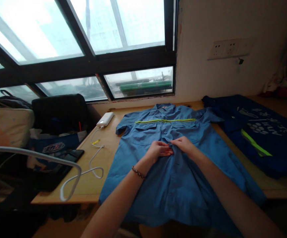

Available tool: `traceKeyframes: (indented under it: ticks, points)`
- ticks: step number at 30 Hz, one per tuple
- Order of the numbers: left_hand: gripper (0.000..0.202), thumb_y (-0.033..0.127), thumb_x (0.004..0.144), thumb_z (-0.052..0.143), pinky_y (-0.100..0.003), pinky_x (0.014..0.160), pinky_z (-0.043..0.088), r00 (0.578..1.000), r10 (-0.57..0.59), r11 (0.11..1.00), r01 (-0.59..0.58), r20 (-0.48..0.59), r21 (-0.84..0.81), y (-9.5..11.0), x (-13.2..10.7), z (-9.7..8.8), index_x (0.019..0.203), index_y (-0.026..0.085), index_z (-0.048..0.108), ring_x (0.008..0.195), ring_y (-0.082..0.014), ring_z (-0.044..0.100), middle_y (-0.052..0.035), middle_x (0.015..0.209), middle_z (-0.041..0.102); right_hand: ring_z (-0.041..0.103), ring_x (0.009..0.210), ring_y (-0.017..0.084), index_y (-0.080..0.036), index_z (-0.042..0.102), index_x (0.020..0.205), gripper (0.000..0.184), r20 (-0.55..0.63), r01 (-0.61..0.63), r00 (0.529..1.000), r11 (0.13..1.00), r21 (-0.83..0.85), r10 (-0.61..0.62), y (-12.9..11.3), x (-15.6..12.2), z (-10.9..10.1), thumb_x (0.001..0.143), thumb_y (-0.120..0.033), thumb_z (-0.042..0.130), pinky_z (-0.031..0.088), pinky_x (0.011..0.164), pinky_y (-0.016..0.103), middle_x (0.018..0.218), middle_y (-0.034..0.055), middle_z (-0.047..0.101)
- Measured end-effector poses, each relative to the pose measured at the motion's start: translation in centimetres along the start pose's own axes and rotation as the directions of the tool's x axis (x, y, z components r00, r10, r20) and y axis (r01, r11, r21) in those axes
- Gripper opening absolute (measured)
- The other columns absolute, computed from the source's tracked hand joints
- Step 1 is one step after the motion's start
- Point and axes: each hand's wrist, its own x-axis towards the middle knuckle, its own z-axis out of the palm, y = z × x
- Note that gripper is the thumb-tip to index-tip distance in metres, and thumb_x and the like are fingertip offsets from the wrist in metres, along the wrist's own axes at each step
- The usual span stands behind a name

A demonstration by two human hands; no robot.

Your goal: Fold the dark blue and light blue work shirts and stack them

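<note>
A blue short-sleeved work shirt [148,175] with a yellow-green stripe across the chest lies front side up, its collar toward the wall and its lower hem hanging over the near table edge. Both hands meet at its front placket, below the chest pockets. My left hand [159,150], with a beaded bracelet on the wrist, pinches the cloth at the placket. Opposite it, my right hand [183,145] grips the other side of the placket between thumb and fingers. The fabric is bunched between them. Whether a button is between the fingertips is too small to tell.
On the wooden table [84,188], a white power bank [105,119] trails a white cable [97,153] that loops in the left foreground. Folded dark blue clothing [262,132] lies at right. Bags [7,124] and a black chair back [59,112] stand left, below the window.
</note>
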Motion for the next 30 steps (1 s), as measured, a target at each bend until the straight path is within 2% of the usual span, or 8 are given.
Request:
traceKeyframes:
  ticks: [2,4,7,11,15,18,25,30]
  points:
    - [0.012,0.01,0.065,0.064,-0.024,0.055,0.053,1.0,-0.007,1.0,0.007,-0.017,0.012,0.1,0.0,-0.2,0.072,0.009,0.054,0.059,-0.0165,0.064,-0.0093,0.062,0.064,0.046,0.042,0.008,-0.013,0.063,0.058,0.029,0.052,-0.105,0.994,0.984,0.141,0.099,-0.2,-0.3,-0.1,0.068,-0.039,0.054,0.033,0.041,0.019,0.048,0.0004,0.055]
    - [0.015,0.012,0.064,0.065,-0.025,0.054,0.052,0.999,0.005,1.0,-0.004,-0.036,0.023,0.1,0.0,-0.3,0.072,0.009,0.054,0.057,-0.016,0.063,-0.0083,0.06,0.064,0.048,0.043,0.008,-0.013,0.064,0.061,0.027,0.09,-0.092,0.993,0.982,0.164,0.078,-0.2,-0.4,-0.1,0.068,-0.038,0.056,0.035,0.041,0.019,0.052,0.002,0.059]
    - [0.019,0.012,0.061,0.067,-0.026,0.055,0.051,0.998,0.032,0.999,-0.031,-0.059,0.025,0.0,0.1,-0.4,0.072,0.01,0.052,0.054,-0.0139,0.061,-0.0063,0.06,0.062,0.051,0.044,0.011,-0.014,0.067,0.062,0.021,0.038,0.061,0.997,0.998,-0.016,-0.061,0.2,-0.2,-0.1,0.063,-0.033,0.061,0.036,0.043,0.021,0.05,0.0022,0.059]
    - [0.025,0.022,0.06,0.068,-0.018,0.044,0.043,0.992,0.077,0.997,-0.078,-0.099,0.0,-0.5,0.6,-0.2,0.073,0.012,0.05,0.042,-0.0063,0.051,0.0018,0.053,0.053,0.057,0.052,0.015,-0.017,0.069,0.066,0.016,-0.065,0.24,0.963,0.939,-0.247,-0.263,1.0,0.3,0.1,0.063,-0.031,0.062,0.039,0.05,0.023,0.055,0.0021,0.063]
    - [0.036,0.041,0.06,0.067,-0.015,0.038,0.033,0.979,0.152,0.988,-0.147,-0.133,0.05,-0.7,0.7,0.2,0.074,0.013,0.049,0.037,-0.0027,0.041,0.0063,0.049,0.044,0.057,0.055,0.014,-0.018,0.065,0.063,0.01,-0.079,0.257,0.95,0.903,-0.344,-0.301,1.3,0.2,0.5,0.061,-0.028,0.063,0.038,0.052,0.023,0.056,0.0013,0.063]
    - [0.039,0.037,0.054,0.072,-0.015,0.038,0.031,0.964,0.198,0.975,-0.175,-0.179,0.134,-0.9,0.7,0.5,0.076,0.014,0.049,0.04,-0.0045,0.044,0.0062,0.049,0.046,0.055,0.053,0.013,-0.019,0.06,0.064,0.009,-0.108,0.24,0.946,0.886,-0.397,-0.305,1.5,0.1,0.8,0.058,-0.024,0.064,0.035,0.049,0.022,0.054,-0.0004,0.061]
    - [0.034,0.025,0.055,0.07,-0.016,0.041,0.035,0.95,0.224,0.974,-0.222,-0.217,0.031,-1.4,1.0,0.3,0.08,0.015,0.048,0.041,-0.0052,0.045,0.0067,0.05,0.047,0.052,0.054,0.011,-0.016,0.06,0.072,0.025,-0.108,0.216,0.962,0.941,-0.259,-0.251,1.9,0.9,0.9,0.05,-0.025,0.07,0.037,0.051,0.021,0.058,-0.0019,0.058]
    - [0.037,0.014,0.054,0.068,-0.019,0.046,0.041,0.959,0.157,0.979,-0.182,-0.234,-0.088,-1.3,0.8,0.1,0.085,0.015,0.047,0.047,-0.0078,0.052,0.0036,0.055,0.052,0.053,0.057,0.011,-0.013,0.065,0.073,0.022,-0.065,0.107,0.992,0.994,0.037,-0.105,1.2,0.6,0.7,0.056,-0.028,0.066,0.04,0.053,0.022,0.066,0.0027,0.062]
